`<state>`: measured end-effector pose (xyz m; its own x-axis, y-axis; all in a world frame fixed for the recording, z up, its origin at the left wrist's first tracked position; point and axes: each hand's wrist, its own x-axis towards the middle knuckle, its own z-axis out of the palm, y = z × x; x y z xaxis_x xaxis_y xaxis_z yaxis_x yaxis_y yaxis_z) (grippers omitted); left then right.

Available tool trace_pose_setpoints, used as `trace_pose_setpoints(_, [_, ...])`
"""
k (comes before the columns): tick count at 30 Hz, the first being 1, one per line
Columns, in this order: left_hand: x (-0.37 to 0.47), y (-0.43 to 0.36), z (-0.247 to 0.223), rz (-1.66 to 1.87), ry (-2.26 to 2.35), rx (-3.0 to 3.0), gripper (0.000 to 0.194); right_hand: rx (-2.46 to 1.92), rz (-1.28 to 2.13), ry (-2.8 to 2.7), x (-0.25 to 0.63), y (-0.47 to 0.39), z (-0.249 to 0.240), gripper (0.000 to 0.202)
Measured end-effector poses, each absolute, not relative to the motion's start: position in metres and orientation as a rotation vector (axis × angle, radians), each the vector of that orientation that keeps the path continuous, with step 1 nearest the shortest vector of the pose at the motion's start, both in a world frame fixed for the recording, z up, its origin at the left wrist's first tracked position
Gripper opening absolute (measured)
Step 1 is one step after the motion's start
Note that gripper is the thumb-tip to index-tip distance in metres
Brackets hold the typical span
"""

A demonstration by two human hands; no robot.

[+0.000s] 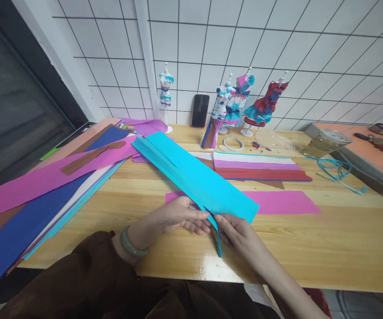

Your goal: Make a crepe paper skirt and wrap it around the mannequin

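Note:
A long turquoise sheet of crepe paper (207, 177) slants across the middle of the table in the head view. My left hand (186, 215) pinches its near edge between thumb and fingers. Close beside it, my right hand (234, 228) is closed on the same edge, where a narrow turquoise strip (219, 243) hangs down from the sheet. A pink paper strip (287, 202) lies flat beneath the turquoise sheet and sticks out on both sides.
Coloured paper strips (52, 199) are piled at the left. Striped layers of paper (257, 166) lie behind the sheet. At the back stand a phone (200, 110), a tape roll (233, 143) and several small dressed mannequins (267, 104). A cup (327, 141) stands at the right.

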<state>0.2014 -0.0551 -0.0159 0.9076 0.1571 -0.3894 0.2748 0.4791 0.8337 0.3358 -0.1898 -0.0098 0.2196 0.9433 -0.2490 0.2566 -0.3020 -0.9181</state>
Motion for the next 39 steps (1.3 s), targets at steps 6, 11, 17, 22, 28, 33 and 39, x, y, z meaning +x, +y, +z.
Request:
trace_pose_setpoints(6, [0.2,-0.043,-0.015,0.074,0.541,0.996,0.028,-1.729,1.133,-1.143,0.337,-0.19,-0.01,0.045])
trace_pose_setpoints(11, [0.2,-0.04,-0.017,0.096,0.561,1.032,0.027,-1.726,1.157,-1.134,0.336,-0.187,-0.009,0.045])
trace_pose_setpoints(17, [0.2,-0.041,-0.018,0.094,0.557,1.074,0.031,-1.743,1.156,-1.112,0.335,-0.181,-0.008,0.046])
trace_pose_setpoints(22, [0.199,-0.041,-0.019,0.089,0.536,1.079,0.031,-1.76,1.166,-1.106,0.334,-0.176,-0.007,0.047])
trace_pose_setpoints(28, [0.199,-0.042,-0.019,0.083,0.534,1.077,0.028,-1.799,1.158,-1.151,0.334,-0.17,-0.007,0.047])
trace_pose_setpoints(33, [0.2,-0.042,-0.018,0.089,0.539,1.071,0.03,-1.81,1.139,-1.176,0.335,-0.168,-0.008,0.047])
trace_pose_setpoints(39, [0.2,-0.042,-0.018,0.1,0.551,1.072,0.033,-1.798,1.13,-1.186,0.336,-0.169,-0.009,0.047])
